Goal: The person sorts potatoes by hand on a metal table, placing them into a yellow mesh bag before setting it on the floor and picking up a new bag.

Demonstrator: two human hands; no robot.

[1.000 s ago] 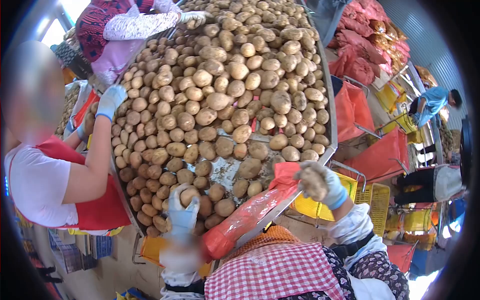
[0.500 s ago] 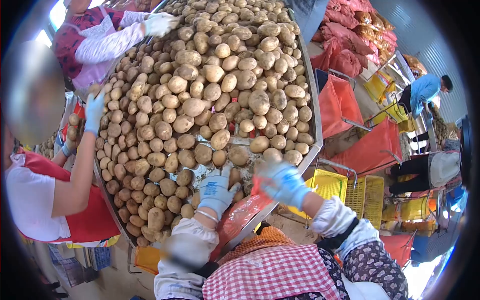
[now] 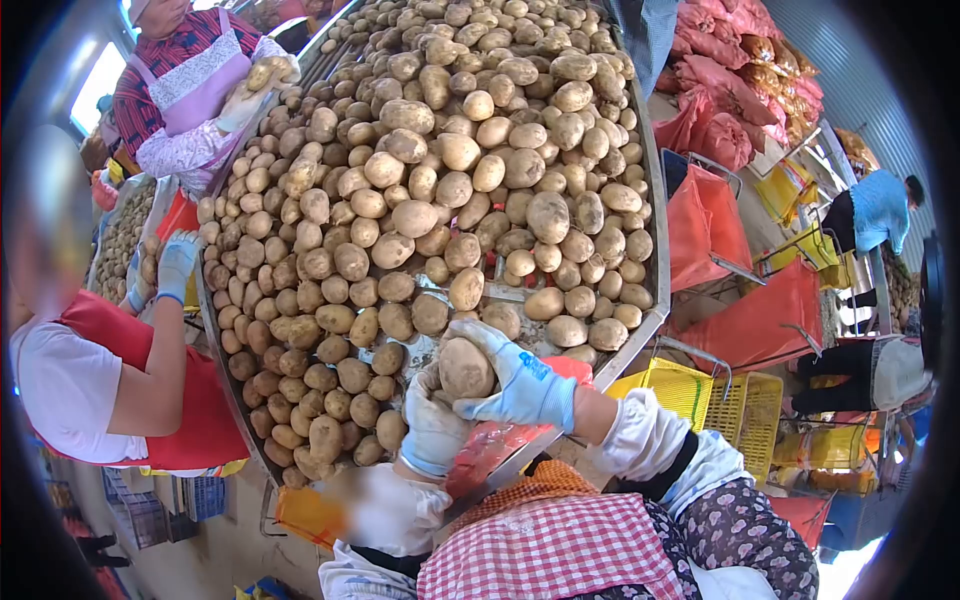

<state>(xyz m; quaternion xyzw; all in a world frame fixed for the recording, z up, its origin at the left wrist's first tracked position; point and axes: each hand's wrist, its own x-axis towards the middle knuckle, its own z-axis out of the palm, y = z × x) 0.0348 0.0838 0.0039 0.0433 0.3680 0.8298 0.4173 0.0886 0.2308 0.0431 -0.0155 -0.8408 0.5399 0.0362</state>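
Note:
Between my two gloved hands is a brown potato (image 3: 466, 369), held close over the near edge of the sorting table. My left hand (image 3: 433, 428), in a pale glove, cups it from the left and below. The fingers of my right hand (image 3: 518, 377), in a light blue glove, curl round its right and upper side. Ahead of my hands lies a wide heap of potatoes (image 3: 415, 218), dusty and of mixed sizes. A sheet of red plastic (image 3: 490, 455) covers the table edge below my hands.
A metal rim (image 3: 655, 230) borders the table. At left, a co-worker in a red apron (image 3: 215, 385) holds potatoes; another person (image 3: 190, 90) stands farther back. Yellow crates (image 3: 745, 420), red sacks on frames (image 3: 745, 320) and stacked full sacks (image 3: 725, 90) stand at right.
My hands were apart over the table edge, the right one blurred; now they have come together around a potato. The co-worker's raised hand at left has come down.

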